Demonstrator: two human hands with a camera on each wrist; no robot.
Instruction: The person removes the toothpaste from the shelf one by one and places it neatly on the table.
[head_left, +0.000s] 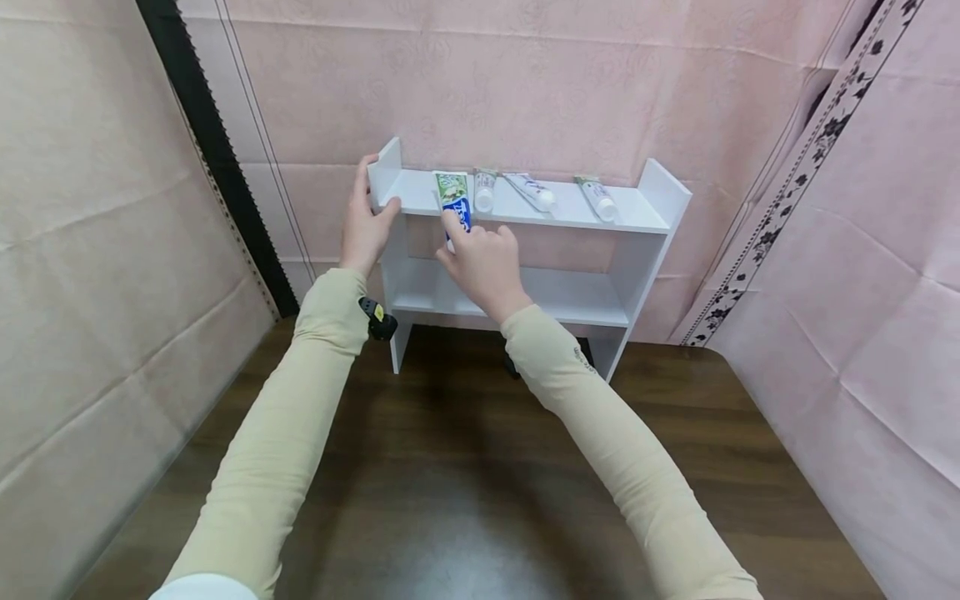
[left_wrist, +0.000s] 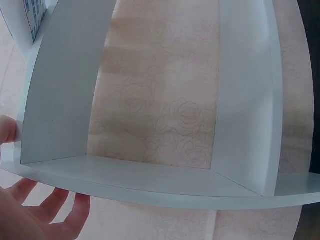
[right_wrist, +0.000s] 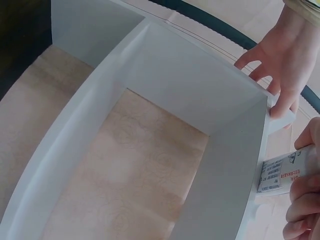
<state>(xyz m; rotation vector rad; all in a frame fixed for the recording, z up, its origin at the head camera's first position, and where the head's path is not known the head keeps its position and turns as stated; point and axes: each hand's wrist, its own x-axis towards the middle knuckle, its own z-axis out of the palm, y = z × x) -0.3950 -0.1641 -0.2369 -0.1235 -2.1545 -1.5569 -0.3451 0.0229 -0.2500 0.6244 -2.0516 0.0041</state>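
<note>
My left hand (head_left: 364,228) grips the left end of a small white shelf unit (head_left: 573,293). In the left wrist view, the thumb is at the front edge and the fingers (left_wrist: 54,204) lie along the outer face of the side panel. My right hand (head_left: 487,265) holds a green and blue toothpaste tube (head_left: 454,192) at the top shelf's front edge. Its white, printed back (right_wrist: 282,173) shows in the right wrist view, with curled fingers (right_wrist: 304,206) around one end. Part of the tube is hidden by that hand.
To the right on the top shelf lie several white tubes: one tube (head_left: 484,192) beside the held one, a slanted tube (head_left: 532,192), another tube (head_left: 597,198) farther right. The unit stands on a dark wooden table (head_left: 450,467), with pink cloth (head_left: 525,92) behind.
</note>
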